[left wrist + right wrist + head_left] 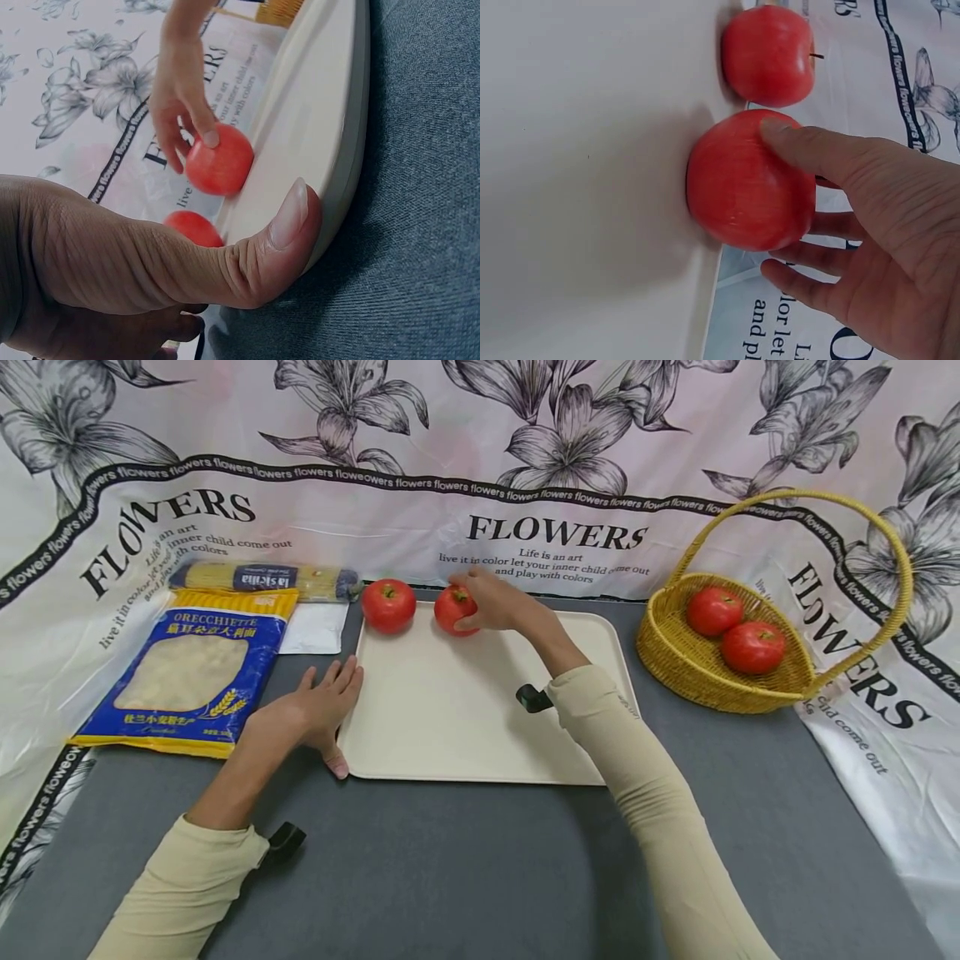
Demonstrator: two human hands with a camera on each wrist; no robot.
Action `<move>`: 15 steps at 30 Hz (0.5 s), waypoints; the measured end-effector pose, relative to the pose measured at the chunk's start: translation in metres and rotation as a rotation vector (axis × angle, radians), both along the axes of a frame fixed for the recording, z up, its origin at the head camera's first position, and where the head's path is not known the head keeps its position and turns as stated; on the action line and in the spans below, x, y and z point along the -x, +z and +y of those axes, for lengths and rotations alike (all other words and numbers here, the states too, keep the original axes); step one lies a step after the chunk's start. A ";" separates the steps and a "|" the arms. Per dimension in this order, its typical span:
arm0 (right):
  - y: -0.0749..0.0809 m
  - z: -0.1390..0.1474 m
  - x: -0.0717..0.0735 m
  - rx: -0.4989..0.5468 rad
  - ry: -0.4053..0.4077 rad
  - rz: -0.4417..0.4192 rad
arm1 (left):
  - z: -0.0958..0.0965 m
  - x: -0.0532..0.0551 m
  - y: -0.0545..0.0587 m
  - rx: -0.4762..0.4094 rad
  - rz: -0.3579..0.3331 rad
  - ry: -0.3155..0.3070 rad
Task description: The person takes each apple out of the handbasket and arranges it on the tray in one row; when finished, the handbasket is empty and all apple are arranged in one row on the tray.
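Note:
Near the back edge of the cream tray (480,710), my right hand (491,599) grips a red apple (453,608), thumb on one side and fingers around the far side. Seen from the right wrist, that apple (750,180) sits low against the tray, the thumb pressing its skin. Another red apple (388,606) with a short stem rests just to its left, at the tray's back left corner. My left hand (318,714) lies with spread fingers at the tray's left edge. Its thumb (277,240) is close to the rim in the left wrist view.
A yellow wicker basket (697,689) with a tall handle holds two red apples (753,647) on the right. To the left lie a blue orecchiette bag (183,672), a pasta packet (262,578) and a white packet (315,628). A flower-printed cloth (375,518) hangs behind.

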State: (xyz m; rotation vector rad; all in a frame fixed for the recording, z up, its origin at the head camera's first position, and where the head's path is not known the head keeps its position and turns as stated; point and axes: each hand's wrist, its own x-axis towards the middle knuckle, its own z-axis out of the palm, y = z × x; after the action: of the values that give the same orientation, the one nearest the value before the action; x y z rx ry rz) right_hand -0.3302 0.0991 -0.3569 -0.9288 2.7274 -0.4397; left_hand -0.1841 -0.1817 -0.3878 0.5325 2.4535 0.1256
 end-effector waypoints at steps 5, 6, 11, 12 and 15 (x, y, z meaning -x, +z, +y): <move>0.003 0.007 -0.004 0.005 -0.007 -0.012 | 0.002 -0.002 0.003 0.011 0.001 -0.003; 0.004 0.009 -0.005 0.006 -0.013 -0.009 | 0.002 -0.002 0.003 0.013 0.003 -0.006; 0.012 0.017 -0.010 -0.009 -0.061 0.001 | 0.002 -0.003 0.002 0.028 0.019 -0.021; 0.014 0.019 -0.011 -0.015 -0.067 0.002 | 0.003 -0.003 0.003 0.030 0.022 -0.023; 0.018 0.026 -0.014 -0.012 -0.086 0.010 | 0.003 -0.003 0.001 0.036 0.027 -0.025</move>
State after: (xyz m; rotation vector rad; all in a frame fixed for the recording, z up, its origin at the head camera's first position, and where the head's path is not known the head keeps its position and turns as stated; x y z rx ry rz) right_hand -0.3162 0.1256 -0.3389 -0.8149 2.7837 -0.4350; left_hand -0.1813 -0.1790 -0.3863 0.5525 2.4691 0.0644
